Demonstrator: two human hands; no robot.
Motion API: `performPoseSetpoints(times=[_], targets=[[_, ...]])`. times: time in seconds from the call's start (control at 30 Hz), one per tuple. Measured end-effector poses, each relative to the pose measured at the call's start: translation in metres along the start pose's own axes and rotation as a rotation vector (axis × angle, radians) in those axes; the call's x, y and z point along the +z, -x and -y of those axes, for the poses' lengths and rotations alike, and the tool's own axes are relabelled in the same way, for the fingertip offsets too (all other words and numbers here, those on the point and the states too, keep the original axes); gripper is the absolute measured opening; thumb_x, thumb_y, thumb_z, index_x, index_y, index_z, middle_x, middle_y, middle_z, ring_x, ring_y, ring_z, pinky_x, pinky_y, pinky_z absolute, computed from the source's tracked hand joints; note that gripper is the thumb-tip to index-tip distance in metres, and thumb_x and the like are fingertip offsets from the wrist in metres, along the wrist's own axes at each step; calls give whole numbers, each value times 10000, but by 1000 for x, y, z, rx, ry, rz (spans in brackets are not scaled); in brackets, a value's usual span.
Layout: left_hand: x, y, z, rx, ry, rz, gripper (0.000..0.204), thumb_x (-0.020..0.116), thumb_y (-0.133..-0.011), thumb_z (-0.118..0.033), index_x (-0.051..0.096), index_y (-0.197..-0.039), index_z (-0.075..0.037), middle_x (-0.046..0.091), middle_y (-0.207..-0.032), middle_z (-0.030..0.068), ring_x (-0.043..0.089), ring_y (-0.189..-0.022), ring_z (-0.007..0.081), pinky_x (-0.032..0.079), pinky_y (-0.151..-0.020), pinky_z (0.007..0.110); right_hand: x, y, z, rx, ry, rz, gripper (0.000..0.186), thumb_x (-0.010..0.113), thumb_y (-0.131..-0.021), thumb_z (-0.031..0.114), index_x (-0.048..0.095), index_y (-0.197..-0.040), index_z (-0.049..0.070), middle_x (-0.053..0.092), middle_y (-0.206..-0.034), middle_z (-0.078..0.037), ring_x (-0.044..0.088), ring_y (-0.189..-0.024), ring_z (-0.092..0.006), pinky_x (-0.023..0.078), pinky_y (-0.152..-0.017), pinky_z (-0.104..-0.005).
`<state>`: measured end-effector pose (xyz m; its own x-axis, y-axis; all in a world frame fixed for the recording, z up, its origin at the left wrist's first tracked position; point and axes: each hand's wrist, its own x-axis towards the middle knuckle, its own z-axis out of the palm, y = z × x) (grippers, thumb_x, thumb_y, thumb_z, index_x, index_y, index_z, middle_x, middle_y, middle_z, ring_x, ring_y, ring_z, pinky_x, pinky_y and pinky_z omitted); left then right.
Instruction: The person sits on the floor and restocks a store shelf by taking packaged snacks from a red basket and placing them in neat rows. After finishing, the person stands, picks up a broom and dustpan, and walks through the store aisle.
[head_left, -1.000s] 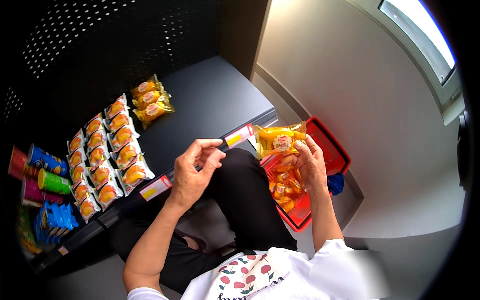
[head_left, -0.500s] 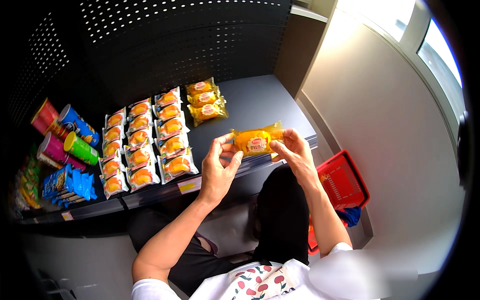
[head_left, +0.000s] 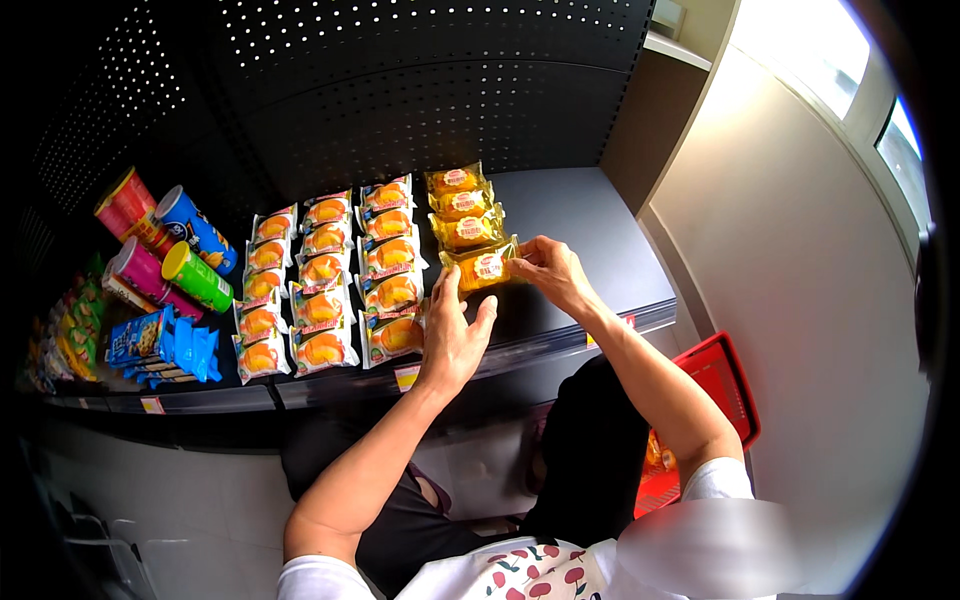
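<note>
A yellow-wrapped packaged cake (head_left: 482,265) lies at the near end of a short column of matching yellow packaged cakes (head_left: 462,203) on the dark shelf. My right hand (head_left: 558,275) pinches the right end of its wrapper between thumb and fingers. At the left end, my left hand (head_left: 455,335) rests its fingertips against the wrapper, its thumb held away from the cake. Just left of that hand are columns of white-wrapped packaged breads (head_left: 393,293) with orange pictures, the nearest one partly behind the hand.
Snack canisters (head_left: 197,275) and blue snack bags (head_left: 170,345) stand at the left of the shelf (head_left: 575,205). A black perforated panel (head_left: 430,95) rises behind. Below right, beside my leg, sits a red basket (head_left: 735,365) with orange packages inside. A pale wall (head_left: 800,280) closes the right side.
Both hands have carried the yellow packaged cake from above the shelf's front edge to the near end of its column. The left thumb has come off the wrapper. The view has shifted.
</note>
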<state>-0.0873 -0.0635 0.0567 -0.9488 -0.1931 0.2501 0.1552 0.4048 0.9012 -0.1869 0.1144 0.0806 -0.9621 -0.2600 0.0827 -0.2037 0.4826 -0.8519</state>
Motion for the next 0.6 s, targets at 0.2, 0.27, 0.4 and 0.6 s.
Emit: performPoseSetpoints(times=[0.2,0.27,0.4,0.6], targets=[[4,-13,18,19,-202,-22,764,714,-938,-317,376,-1463,122,343,-1546,314,535,-1319,376,543,-1023,397,11,-15,0,70,12,37,434,759,-899,296,662,-1085,-84,733,-953,-200,721,-864,-257,574,-777,-356],[5,-16,22,15,-229,-22,777,716,-937,-326,371,-1464,128,324,-1555,317,524,-1330,379,540,-1030,396,13,-18,-4,64,7,28,429,757,-896,289,660,-1090,-82,731,-958,-202,722,-858,-258,575,-774,-356],[9,-20,23,-15,-249,-19,789,717,-936,-333,363,-1471,127,299,-1566,322,515,-1340,379,537,-1036,394,16,-26,-17,53,5,-7,444,752,-894,277,641,-1133,-80,727,-956,-201,720,-837,-258,577,-758,-355],[12,-22,26,-18,-300,-25,793,712,-941,-330,346,-1488,112,255,-1590,333,510,-1353,384,540,-1030,387,11,-21,-13,95,-69,1,483,751,-898,258,603,-1212,-77,721,-974,-191,714,-833,-231,577,-728,-339]])
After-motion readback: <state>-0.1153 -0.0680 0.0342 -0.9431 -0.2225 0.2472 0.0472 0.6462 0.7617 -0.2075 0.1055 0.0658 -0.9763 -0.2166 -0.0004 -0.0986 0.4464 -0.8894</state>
